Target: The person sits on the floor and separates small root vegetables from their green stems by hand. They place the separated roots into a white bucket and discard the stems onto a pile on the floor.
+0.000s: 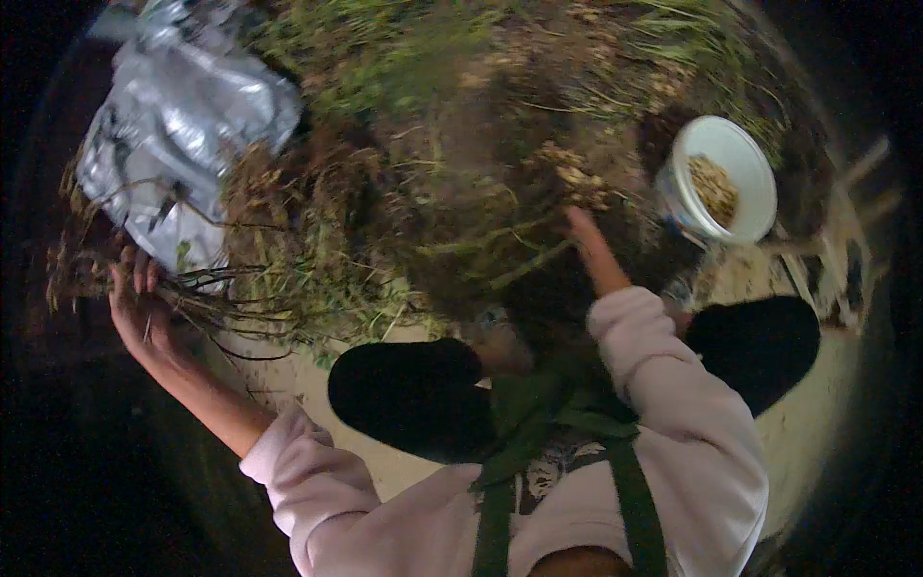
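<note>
My left hand [140,310] is at the far left, palm partly up, beside a bundle of thin dark plant stems [231,303]. The stems fan out to the right from near its fingers; whether they are gripped is unclear. My right hand [595,249] reaches forward over the plant heap in the middle and is blurred. Just beyond its fingertips lies a cluster of tan pods [580,177] that look like peanuts. Green stalks [530,263] run leftward from near this hand. What its fingers touch is hidden.
A white plastic bucket [757,187] on the right leans towards me, with tan pods [714,191] inside. Crumpled silver sheeting [187,108] lies at upper left. Uprooted plants [389,166] cover the ground ahead. Wooden bars [840,245] stand at far right. My knees [404,397] flank the middle.
</note>
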`<state>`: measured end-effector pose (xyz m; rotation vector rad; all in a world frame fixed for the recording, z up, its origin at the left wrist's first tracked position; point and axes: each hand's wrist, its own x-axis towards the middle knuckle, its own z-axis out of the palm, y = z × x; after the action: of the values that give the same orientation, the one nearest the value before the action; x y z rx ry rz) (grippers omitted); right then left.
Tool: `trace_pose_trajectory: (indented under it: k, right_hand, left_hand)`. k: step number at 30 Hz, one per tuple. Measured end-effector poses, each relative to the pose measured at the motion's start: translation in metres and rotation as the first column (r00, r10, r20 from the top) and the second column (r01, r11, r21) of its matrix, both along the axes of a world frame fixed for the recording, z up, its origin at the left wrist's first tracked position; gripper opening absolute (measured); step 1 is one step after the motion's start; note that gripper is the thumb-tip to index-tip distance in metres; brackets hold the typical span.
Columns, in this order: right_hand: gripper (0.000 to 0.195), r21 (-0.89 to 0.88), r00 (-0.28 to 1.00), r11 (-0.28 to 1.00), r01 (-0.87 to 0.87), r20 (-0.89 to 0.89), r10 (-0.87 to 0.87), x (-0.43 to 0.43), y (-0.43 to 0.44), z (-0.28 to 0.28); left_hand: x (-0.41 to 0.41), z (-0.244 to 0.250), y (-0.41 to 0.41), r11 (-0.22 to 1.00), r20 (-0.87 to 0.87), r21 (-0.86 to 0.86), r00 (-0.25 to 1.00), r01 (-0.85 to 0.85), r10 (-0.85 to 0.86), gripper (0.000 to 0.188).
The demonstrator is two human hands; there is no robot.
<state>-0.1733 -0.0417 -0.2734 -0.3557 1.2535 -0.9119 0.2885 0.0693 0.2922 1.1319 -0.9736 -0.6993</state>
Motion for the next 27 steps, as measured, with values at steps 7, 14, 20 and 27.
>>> trace_pose_trajectory:
  k: [7,14,20,27]
  right_hand:
    - [0.031,0.280,0.997,0.957,0.076,-0.045,-0.066,-0.023,0.014,-0.010]
    - [0.022,0.208,0.952,0.970,0.129,-0.300,-0.062,-0.054,0.021,-0.002]
    - [0.046,-0.101,0.956,0.995,0.018,-0.288,-0.046,-0.046,0.044,0.057]
    - [0.035,0.117,0.955,0.993,-0.020,-0.290,0.054,-0.045,0.015,0.064]
  left_hand:
    - [0.134,0.006,0.023,0.777,0.880,-0.464,-0.123,-0.425,0.459,0.039]
    - [0.222,-0.167,-0.079,0.755,0.998,0.033,0.065,-0.655,0.012,0.068]
    - [0.241,-0.293,-0.121,0.790,0.897,0.426,0.322,-0.440,-0.304,0.060]
    - [0.044,-0.202,-0.139,0.664,0.822,0.368,-0.105,-0.651,-0.559,0.027]
